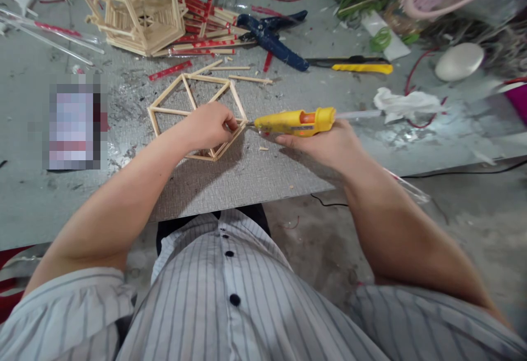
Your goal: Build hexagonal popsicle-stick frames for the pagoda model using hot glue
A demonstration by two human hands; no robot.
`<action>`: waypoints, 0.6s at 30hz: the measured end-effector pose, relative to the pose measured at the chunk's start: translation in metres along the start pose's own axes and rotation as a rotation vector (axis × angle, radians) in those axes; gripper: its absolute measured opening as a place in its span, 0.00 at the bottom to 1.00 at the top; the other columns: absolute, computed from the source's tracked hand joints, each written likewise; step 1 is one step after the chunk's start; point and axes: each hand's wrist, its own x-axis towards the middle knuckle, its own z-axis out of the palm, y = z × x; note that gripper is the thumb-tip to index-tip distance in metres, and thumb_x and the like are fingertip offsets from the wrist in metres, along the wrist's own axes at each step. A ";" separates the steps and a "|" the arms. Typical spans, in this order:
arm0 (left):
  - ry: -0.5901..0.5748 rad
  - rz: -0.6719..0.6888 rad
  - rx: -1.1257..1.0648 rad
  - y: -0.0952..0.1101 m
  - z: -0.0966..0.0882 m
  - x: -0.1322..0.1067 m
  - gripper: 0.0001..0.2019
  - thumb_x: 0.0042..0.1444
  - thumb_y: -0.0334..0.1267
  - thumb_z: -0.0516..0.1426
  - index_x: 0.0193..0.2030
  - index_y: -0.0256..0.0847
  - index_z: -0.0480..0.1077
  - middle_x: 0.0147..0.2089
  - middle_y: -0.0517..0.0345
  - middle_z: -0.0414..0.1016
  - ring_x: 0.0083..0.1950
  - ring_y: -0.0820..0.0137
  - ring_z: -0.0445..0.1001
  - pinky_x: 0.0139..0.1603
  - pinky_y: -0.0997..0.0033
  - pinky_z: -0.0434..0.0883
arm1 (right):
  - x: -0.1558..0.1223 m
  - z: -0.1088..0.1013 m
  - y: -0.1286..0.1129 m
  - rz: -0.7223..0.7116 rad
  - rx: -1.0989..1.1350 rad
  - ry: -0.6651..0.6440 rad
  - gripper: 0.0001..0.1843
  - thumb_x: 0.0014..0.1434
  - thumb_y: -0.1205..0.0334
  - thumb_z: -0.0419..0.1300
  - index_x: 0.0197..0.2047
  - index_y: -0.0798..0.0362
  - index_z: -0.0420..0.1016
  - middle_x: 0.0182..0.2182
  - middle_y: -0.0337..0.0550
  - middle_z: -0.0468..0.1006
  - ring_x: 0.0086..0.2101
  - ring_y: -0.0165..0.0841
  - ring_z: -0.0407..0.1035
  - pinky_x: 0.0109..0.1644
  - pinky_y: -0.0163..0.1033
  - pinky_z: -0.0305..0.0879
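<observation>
A hexagonal frame of thin wooden sticks (169, 90), with spokes running inward, lies flat on the grey table. My left hand (209, 124) rests over its right half, fingers curled and pinching at a stick near the right corner; the frame's centre is hidden beneath it. In my right hand (329, 142) is a yellow hot glue gun (294, 121), held sideways with a clear glue stick (358, 114) poking from its back. The gun's nozzle points left and meets, or nearly meets, the frame's right corner. Loose sticks (250, 79) lie just behind the frame.
Behind stands a stick-built house model (142, 18) beside a pile of red-wrapped sticks (206, 37). Blue-handled pliers (274, 43) and a yellow utility knife (362, 68) lie further right, near a crumpled tissue (405, 103) and a white egg-shaped object (459, 62). A blurred-out rectangular object (72, 128) lies left.
</observation>
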 end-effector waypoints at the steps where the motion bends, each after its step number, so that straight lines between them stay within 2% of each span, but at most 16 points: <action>1: -0.008 -0.005 0.007 0.001 0.000 0.000 0.18 0.48 0.35 0.56 0.44 0.40 0.81 0.35 0.55 0.81 0.39 0.66 0.75 0.42 0.69 0.66 | 0.000 -0.001 0.001 -0.002 0.021 -0.002 0.19 0.43 0.49 0.71 0.38 0.48 0.82 0.38 0.41 0.84 0.44 0.44 0.77 0.53 0.50 0.72; 7: -0.033 -0.004 0.009 0.004 0.002 0.002 0.17 0.49 0.34 0.56 0.43 0.38 0.81 0.34 0.54 0.81 0.36 0.67 0.74 0.40 0.70 0.66 | -0.003 -0.003 0.010 -0.039 0.203 -0.013 0.27 0.40 0.46 0.72 0.42 0.52 0.81 0.42 0.48 0.83 0.46 0.46 0.76 0.53 0.52 0.71; 13: -0.014 0.016 0.022 0.003 0.004 0.005 0.14 0.48 0.34 0.55 0.38 0.40 0.80 0.31 0.56 0.80 0.35 0.68 0.73 0.39 0.71 0.65 | -0.005 -0.005 0.010 -0.034 0.225 -0.026 0.26 0.41 0.47 0.72 0.43 0.51 0.81 0.43 0.45 0.84 0.48 0.45 0.76 0.54 0.48 0.72; 18: -0.025 -0.003 0.029 0.004 0.005 0.006 0.15 0.48 0.34 0.55 0.39 0.40 0.81 0.31 0.55 0.80 0.36 0.67 0.73 0.41 0.69 0.65 | -0.005 -0.005 0.010 -0.021 0.216 -0.023 0.24 0.42 0.50 0.72 0.43 0.51 0.81 0.44 0.46 0.84 0.47 0.44 0.77 0.53 0.47 0.72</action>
